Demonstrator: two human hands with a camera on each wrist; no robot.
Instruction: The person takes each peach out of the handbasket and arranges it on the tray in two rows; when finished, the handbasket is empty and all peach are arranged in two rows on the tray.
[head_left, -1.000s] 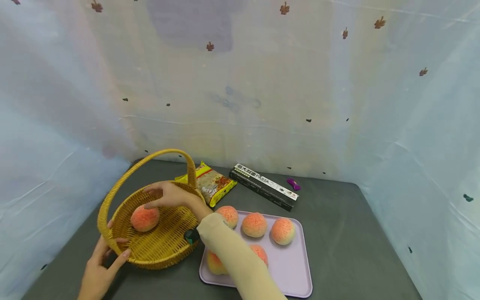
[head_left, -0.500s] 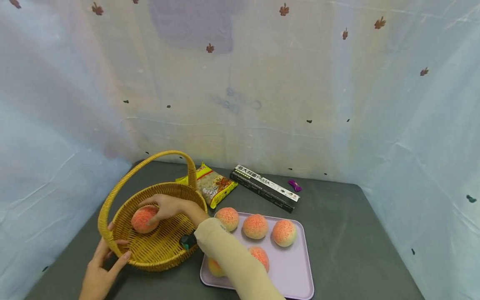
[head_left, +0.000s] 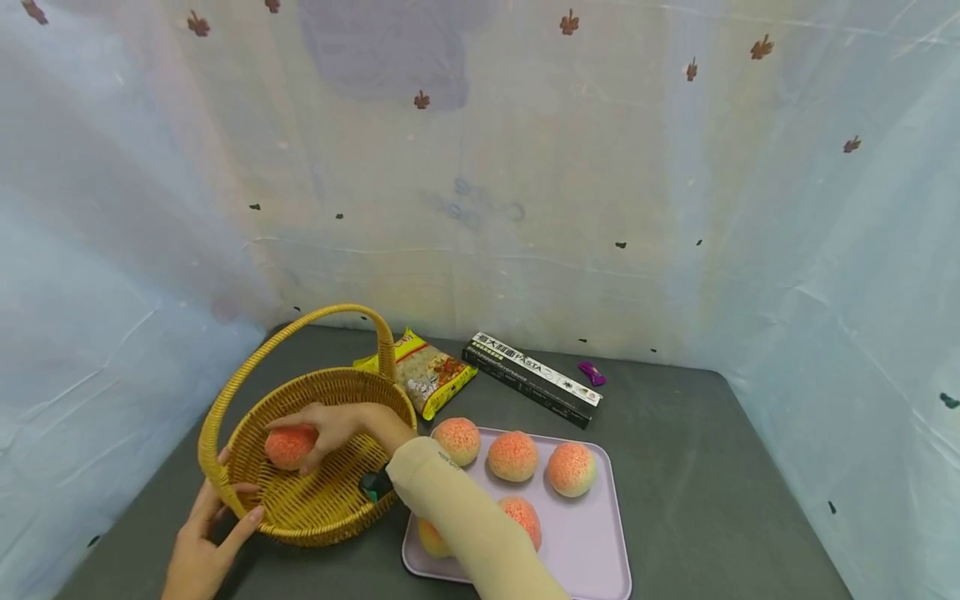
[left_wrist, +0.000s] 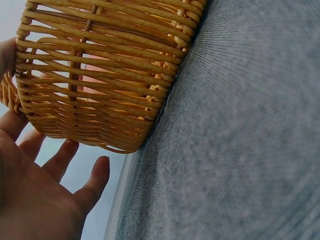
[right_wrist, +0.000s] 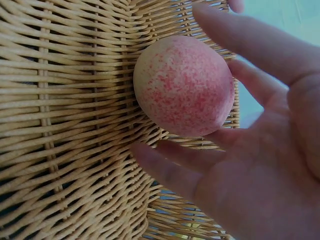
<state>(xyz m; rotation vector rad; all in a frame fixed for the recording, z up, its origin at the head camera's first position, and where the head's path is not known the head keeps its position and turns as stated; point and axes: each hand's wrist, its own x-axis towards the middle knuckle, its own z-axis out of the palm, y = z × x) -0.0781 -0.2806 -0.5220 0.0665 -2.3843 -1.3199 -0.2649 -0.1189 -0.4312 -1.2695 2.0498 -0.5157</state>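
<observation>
A yellow wicker basket [head_left: 315,529] with an arched handle stands at the left of the table. One pink-and-cream peach [head_left: 285,450] lies inside it, against the left wall. My right hand [head_left: 333,427] reaches into the basket, fingers and thumb round this peach [right_wrist: 185,85]. In the right wrist view the palm stays apart from it, and firm contact is hard to judge. My left hand [head_left: 202,542] holds the basket's left rim by the handle base. Its lower fingers [left_wrist: 95,182] spread free of the weave in the left wrist view.
A lilac tray [head_left: 577,542] bears several peaches, partly hidden by my right sleeve [head_left: 472,521]. Behind are a yellow food packet [head_left: 431,371], a black pasta box [head_left: 532,379] and a purple wrapped sweet [head_left: 592,372]. A pale curtain [head_left: 525,167] surrounds the dark table.
My right hand has lowered from above the peach until fingers and thumb surround it. My left hand and the basket look unmoved.
</observation>
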